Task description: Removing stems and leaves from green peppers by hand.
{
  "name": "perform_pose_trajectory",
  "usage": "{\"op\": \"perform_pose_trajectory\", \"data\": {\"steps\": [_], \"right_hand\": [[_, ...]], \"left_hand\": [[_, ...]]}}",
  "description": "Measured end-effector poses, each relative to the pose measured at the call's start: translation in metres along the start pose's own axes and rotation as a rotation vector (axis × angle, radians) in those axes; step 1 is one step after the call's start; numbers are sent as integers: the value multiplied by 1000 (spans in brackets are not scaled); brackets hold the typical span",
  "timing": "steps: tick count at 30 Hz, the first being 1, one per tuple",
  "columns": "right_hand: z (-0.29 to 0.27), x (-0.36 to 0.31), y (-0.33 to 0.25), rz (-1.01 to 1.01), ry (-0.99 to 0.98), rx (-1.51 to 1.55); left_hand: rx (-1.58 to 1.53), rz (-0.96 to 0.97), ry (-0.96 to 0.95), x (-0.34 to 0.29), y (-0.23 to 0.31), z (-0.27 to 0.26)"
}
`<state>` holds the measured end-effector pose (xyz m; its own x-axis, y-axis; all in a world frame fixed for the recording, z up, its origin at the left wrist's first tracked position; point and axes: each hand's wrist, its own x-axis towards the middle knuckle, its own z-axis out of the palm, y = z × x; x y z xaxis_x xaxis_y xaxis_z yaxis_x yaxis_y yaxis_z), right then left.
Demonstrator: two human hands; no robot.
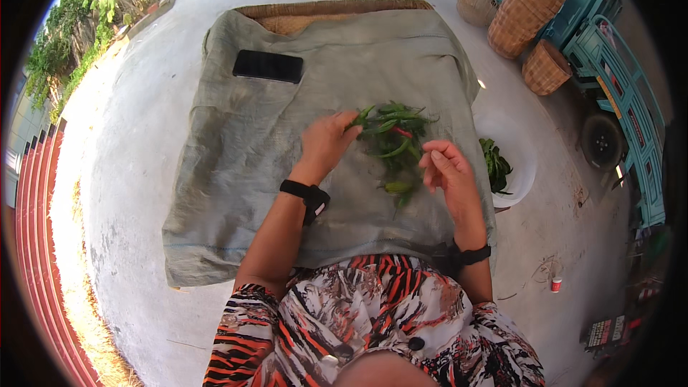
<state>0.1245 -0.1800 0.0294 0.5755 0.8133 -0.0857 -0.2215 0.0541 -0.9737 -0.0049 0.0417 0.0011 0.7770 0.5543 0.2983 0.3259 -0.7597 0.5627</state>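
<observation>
Pale concrete [129, 172] surrounds a table [344, 7] draped in grey-green cloth [229, 165], a black phone [268, 67] toward its far left. Green peppers [395, 147], with a red pepper [402, 132] among them, lie near the cloth's middle. A person's left hand [326, 145] seems to pinch some between its fingers [348, 117]; the right hand [451, 174] is half curled beside them, and I cannot tell whether it holds anything. Picking them over looks like the step in hand; the next move calls for a light pinch on one pepper.
</observation>
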Motion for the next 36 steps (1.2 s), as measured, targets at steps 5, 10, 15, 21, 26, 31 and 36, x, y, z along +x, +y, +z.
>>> {"op": "perform_pose_trajectory", "data": {"steps": [5,10,15,21,26,31,36], "right_hand": [[34,14,-27,29,-47,-399],[28,51,-14,78,-84,-685],[27,59,17,212,-332,-506],[6,54,25,197,-303,349],[-31,66,43,-293,-420,1095],[-42,64,39,-307,-407,1084],[-26,67,34,-182,-447,729]], "left_hand": [[-856,-52,-350,-6,13,3],[-709,-19,-462,-9,20,3],[-976,-273,-242,-16,8,1],[-1245,-319,-159,-17,-19,6],[-709,-22,-177,-7,-2,13],[-418,-8,-224,-11,-6,38],[-427,121,-132,-17,-33,48]]}}
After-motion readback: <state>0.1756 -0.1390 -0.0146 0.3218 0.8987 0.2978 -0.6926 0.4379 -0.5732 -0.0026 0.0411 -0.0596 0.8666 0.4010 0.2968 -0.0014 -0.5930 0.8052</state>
